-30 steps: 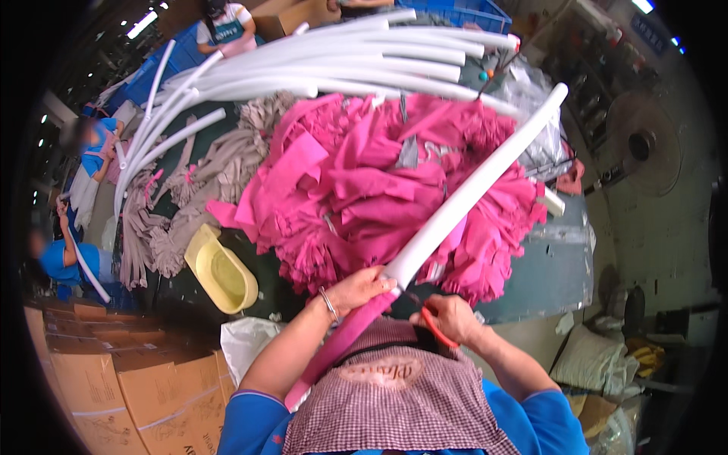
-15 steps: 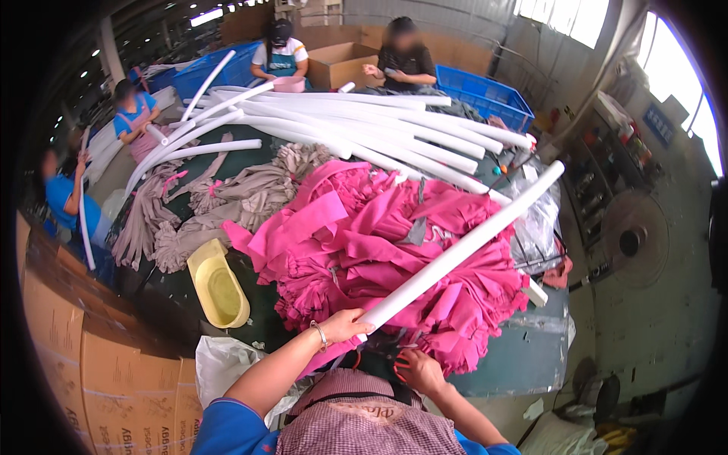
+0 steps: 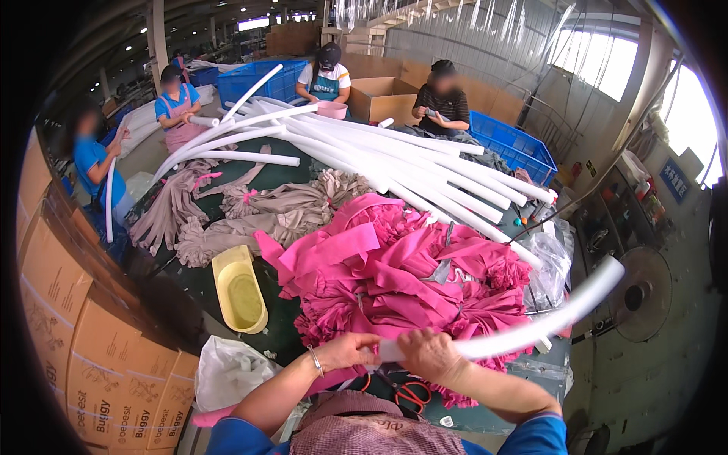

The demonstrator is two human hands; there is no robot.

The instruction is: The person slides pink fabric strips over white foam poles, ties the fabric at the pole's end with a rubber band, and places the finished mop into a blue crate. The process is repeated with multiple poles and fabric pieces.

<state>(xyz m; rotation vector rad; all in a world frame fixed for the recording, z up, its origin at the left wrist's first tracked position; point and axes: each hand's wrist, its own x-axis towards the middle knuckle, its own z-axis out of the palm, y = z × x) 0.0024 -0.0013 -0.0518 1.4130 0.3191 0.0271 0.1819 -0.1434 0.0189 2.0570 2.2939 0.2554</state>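
Note:
A long white foam tube [image 3: 538, 335] slants out to the right, its far end bending upward. My right hand [image 3: 430, 355] is closed round it close to its near end. At that near end, my left hand [image 3: 345, 352] pinches with thumb and fingers; whether cloth is also in them I cannot make out. A pink fabric strip [image 3: 327, 379] runs beneath my left wrist. Red-handled scissors [image 3: 410, 395] lie at the table edge below my hands. Just beyond my hands rises a heap of pink fabric sleeves [image 3: 409, 265].
More white foam tubes [image 3: 364, 136] lie across the table behind greyish-beige fabric pieces [image 3: 280, 205]. A yellow tub [image 3: 242, 292] and a white plastic bag [image 3: 231, 366] are at left, near stacked cartons [image 3: 106, 379]. Several people work around the far side. A fan [image 3: 635, 294] stands at right.
My right hand has left the red-handled scissors and taken hold of the foam tube. The tube has swung lower to the right and now bends. The head view has shifted.

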